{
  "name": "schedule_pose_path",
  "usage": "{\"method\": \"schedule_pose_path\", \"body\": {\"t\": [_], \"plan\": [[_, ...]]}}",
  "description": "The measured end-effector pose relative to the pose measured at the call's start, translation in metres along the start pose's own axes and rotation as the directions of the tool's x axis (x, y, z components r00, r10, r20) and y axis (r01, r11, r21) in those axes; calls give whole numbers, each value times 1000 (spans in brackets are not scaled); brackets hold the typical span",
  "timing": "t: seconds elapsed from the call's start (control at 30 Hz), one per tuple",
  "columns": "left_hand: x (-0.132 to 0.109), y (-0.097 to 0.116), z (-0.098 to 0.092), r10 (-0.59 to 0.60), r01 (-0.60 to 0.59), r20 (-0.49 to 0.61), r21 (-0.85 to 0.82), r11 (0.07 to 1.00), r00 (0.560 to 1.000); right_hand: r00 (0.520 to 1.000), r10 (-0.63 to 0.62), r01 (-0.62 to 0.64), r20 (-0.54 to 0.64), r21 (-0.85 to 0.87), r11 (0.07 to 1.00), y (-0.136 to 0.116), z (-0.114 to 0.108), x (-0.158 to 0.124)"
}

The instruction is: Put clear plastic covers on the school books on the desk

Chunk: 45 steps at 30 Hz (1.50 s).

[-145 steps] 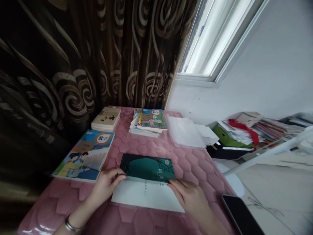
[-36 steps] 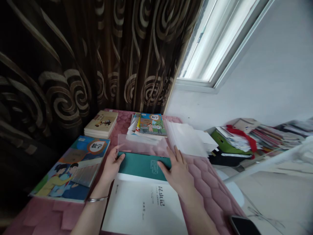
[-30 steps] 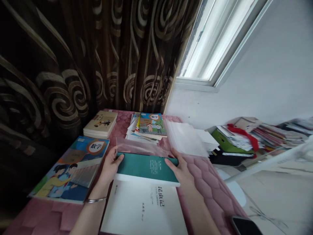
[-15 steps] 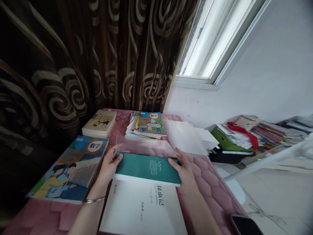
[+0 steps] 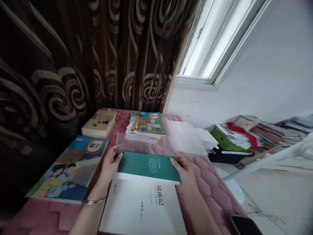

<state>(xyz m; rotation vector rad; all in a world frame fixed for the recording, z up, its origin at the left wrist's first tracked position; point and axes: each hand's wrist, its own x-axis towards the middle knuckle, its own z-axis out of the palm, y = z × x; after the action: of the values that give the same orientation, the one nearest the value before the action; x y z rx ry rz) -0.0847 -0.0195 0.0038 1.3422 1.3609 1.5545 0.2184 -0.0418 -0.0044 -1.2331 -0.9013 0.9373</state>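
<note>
An open book [image 5: 137, 209] lies before me, its white title page showing with dark Chinese characters. Its green cover flap [image 5: 137, 163] is spread beyond the page, at the far side. My left hand [image 5: 111, 163] grips the flap's left end, thumb on top and fingers behind. At the right end my right hand [image 5: 184, 168] pinches the flap the same way. A clear plastic book cover [image 5: 144, 143] sticks out past the flap's far edge, between both hands. How far the plastic reaches under the book is hidden.
A maths textbook [image 5: 70, 169] lies left of my left arm, with a stack of tan books [image 5: 99, 124] behind it. Farther back are another textbook [image 5: 151, 124] on papers and clear sheets [image 5: 187, 137]. A phone [image 5: 244, 225] rests at lower right on the pink quilted cloth [image 5: 210, 189].
The clear plastic's far edge has risen slightly and lies flatter beyond the green flap. Both hands keep their hold, with only a small shift.
</note>
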Motion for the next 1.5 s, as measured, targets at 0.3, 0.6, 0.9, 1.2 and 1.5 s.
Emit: {"method": "schedule_pose_path", "body": {"t": [0.3,0.6,0.9,1.2,1.5], "plan": [[1,3,0,5,-5,-1,32,999,1000,998,22,-24,62,29,999,-12,4,-2],[1,5,0,3,-2,34,-49,999,999,999,5,-6,49,9,1000,-12,6,-4],[-1,3,1,2,-2,-10,-5,1000,1000,998,-61,61,5,-94,994,-12,7,-5],[0,-1,0,14,-12,-34,44,999,999,994,-100,97,-33,-78,992,-13,12,-6],[1,4,2,18,-15,-48,48,999,999,1000,28,-28,7,-39,999,-18,8,-12]]}}
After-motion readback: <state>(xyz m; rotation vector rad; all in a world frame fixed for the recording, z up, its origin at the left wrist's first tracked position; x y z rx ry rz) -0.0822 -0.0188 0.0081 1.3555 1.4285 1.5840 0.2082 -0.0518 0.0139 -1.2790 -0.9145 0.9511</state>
